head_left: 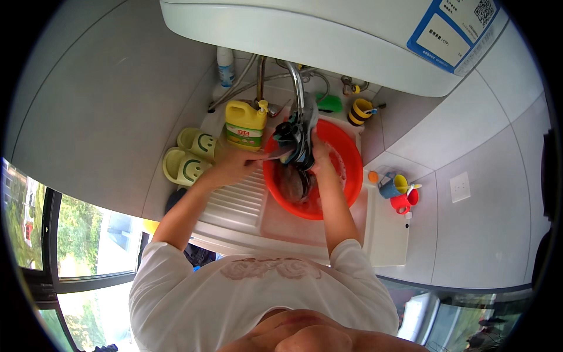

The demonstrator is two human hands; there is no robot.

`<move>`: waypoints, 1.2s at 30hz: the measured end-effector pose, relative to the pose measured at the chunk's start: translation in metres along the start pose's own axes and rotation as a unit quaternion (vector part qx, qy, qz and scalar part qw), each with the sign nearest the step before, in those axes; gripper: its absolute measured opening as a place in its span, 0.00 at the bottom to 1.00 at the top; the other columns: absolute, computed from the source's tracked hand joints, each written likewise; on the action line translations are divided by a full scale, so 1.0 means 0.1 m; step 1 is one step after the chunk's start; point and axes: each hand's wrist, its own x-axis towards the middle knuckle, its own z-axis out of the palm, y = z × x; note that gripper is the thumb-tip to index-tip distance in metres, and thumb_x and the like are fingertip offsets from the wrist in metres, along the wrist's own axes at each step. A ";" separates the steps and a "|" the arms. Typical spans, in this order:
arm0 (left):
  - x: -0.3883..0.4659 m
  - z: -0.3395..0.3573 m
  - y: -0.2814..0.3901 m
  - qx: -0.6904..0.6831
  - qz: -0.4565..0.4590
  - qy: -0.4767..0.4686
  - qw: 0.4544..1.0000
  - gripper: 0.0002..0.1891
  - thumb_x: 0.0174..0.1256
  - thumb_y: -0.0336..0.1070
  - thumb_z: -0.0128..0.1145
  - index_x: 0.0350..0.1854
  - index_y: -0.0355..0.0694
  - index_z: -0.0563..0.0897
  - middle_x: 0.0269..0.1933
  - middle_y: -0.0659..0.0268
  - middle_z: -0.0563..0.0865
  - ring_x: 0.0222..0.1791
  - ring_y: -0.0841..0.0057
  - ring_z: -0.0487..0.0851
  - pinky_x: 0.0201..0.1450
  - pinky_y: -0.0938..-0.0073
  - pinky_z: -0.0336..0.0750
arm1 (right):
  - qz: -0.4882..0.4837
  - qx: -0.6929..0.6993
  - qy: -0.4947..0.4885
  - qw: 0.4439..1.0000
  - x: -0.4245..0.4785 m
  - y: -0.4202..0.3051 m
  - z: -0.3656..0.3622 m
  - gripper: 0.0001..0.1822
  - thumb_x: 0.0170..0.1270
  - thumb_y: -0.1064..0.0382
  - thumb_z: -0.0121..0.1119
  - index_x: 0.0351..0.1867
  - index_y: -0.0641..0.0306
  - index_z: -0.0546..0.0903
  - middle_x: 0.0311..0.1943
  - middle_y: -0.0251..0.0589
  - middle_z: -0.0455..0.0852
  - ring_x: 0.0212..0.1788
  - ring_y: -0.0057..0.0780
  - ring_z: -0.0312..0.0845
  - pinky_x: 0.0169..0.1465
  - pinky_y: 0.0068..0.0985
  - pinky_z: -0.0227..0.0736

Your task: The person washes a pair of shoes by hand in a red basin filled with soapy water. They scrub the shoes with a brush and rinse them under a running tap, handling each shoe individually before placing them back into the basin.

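Over a red plastic basin (357, 176) in the sink, my right hand (321, 152) holds a dark shoe (303, 136) with grey and teal parts, just under the chrome faucet (297, 83). My left hand (239, 165) grips a thin, blurred implement, perhaps a brush, whose far end reaches the shoe. Its exact kind I cannot tell. A second dark shoe (302, 187) lies in sudsy water in the basin. Behind my left hand stands a yellow detergent jug (245, 123) with a pump top.
Pale green slippers (187, 167) with smiling faces rest left of the ribbed washboard (237, 198). A green sponge or brush (330, 103) and a striped cup (360, 112) are behind the basin. Blue (391, 187) and red mugs (405, 202) stand at right. A white water heater (308, 35) overhangs the sink.
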 end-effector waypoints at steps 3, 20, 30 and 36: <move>0.37 0.31 -0.08 0.008 -0.010 0.050 0.999 0.15 0.73 0.34 0.59 0.58 0.44 0.88 0.33 0.49 0.87 0.30 0.63 0.86 0.38 0.66 0.78 | -0.061 -0.018 0.007 0.998 -0.09 0.25 0.06 0.30 0.82 0.38 0.48 0.63 0.64 0.80 0.52 0.40 0.89 0.50 0.30 0.86 0.57 0.32 0.81; 1.09 0.92 -0.64 0.122 -0.020 0.171 0.977 0.16 0.71 0.31 0.56 0.58 0.39 0.87 0.37 0.45 0.86 0.41 0.59 0.88 0.45 0.61 0.79 | -0.080 -0.099 0.081 0.989 -0.32 0.25 0.19 0.31 0.81 0.37 0.49 0.64 0.64 0.79 0.53 0.37 0.88 0.52 0.29 0.85 0.59 0.28 0.79; 0.99 0.92 -0.42 0.109 -0.091 0.150 0.978 0.19 0.76 0.31 0.52 0.66 0.40 0.83 0.42 0.47 0.89 0.46 0.62 0.91 0.49 0.63 0.80 | -0.144 -0.325 0.128 0.926 -0.41 0.26 0.45 0.45 0.77 0.31 0.52 0.76 0.72 0.68 0.69 0.51 0.78 0.70 0.38 0.73 0.72 0.31 0.64; 0.50 0.94 -0.18 -0.090 0.153 0.110 0.978 0.20 0.74 0.32 0.55 0.67 0.43 0.83 0.42 0.47 0.90 0.42 0.55 0.90 0.48 0.67 0.80 | -0.079 -0.200 0.069 0.974 -0.44 -0.25 0.03 0.42 0.78 0.30 0.49 0.71 0.70 0.74 0.66 0.46 0.80 0.66 0.35 0.75 0.69 0.30 0.67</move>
